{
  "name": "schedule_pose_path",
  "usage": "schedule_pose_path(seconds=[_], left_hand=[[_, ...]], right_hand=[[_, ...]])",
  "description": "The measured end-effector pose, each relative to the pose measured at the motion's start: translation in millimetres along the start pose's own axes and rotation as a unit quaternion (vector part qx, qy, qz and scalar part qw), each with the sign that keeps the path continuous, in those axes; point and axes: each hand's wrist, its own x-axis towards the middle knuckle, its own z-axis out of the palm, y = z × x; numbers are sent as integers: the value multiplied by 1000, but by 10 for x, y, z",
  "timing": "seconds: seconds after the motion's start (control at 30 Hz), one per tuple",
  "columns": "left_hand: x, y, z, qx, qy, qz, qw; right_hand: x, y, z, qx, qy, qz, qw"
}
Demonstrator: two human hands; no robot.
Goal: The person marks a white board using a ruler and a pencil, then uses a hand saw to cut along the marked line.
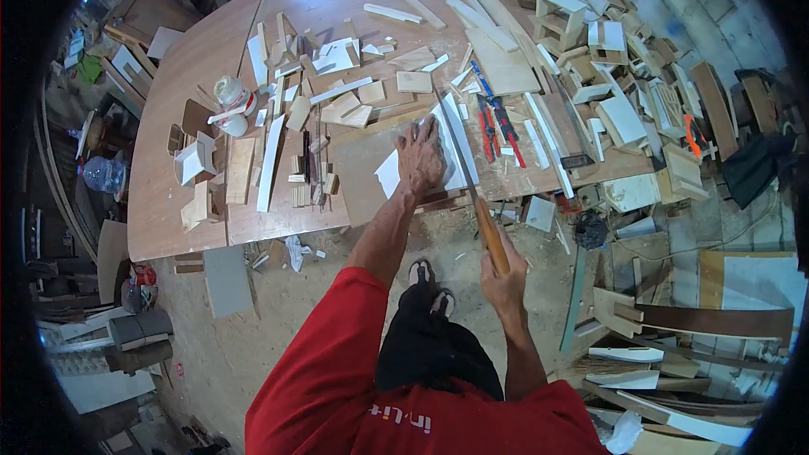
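My left hand lies with its fingers spread on a white sheet or panel at the table's front edge. Just beyond that edge, my right hand is wrapped round the wooden handle of a long, thin-bladed tool that looks like a saw. Its dark blade runs up and to the left across the white piece, to the right of my left hand. Beneath and left of the white piece is a flat brown board. How deep the blade sits in the piece is too small to tell.
Red-handled tools and a blue-and-red tool lie right of the blade. Wood offcuts and strips are scattered over the table. Glue jars stand at the left. Wooden pieces pile up at the right, near an orange-handled tool.
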Motion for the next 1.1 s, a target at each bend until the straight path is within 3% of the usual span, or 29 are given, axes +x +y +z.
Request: schedule_pose_path(seconds=[0.07,0.17,0.27,0.4,0.6,0.67,0.73,0.8,0.9,0.93,1.03,1.1], left_hand=[[22,-48,126,-5,10,4,1000],[-6,-92,174,-4,20,7,1000],[12,-35,117,-9,24,11,1000],[23,-78,177,-7,35,11,999],[15,-73,132,-3,37,21,999],[11,-42,100,-12,33,20,999],[20,-70,94,-15,25,22,999],[29,-60,149,-19,40,11,999],[29,-89,179,-4,40,18,999],[-22,-87,187,-5,35,19,999],[14,-75,151,-14,44,23,999],[16,-67,84,-9,32,19,999]], right_hand=[[-330,176,-66,-42,48,-109,992],[-478,253,-87,-26,90,-164,982],[-43,161,42,-53,43,-109,992],[-93,215,32,-37,47,-111,992],[-350,227,-75,-44,103,-171,979],[24,-91,-35,1,-19,18,1000],[28,28,46,6,-11,25,1000],[-241,270,2,-24,46,-105,993],[-486,315,-72,-45,104,-197,974],[-473,270,-60,-45,104,-191,975],[16,2,32,-18,4,12,1000],[-5,94,61,-3,17,-16,1000]])
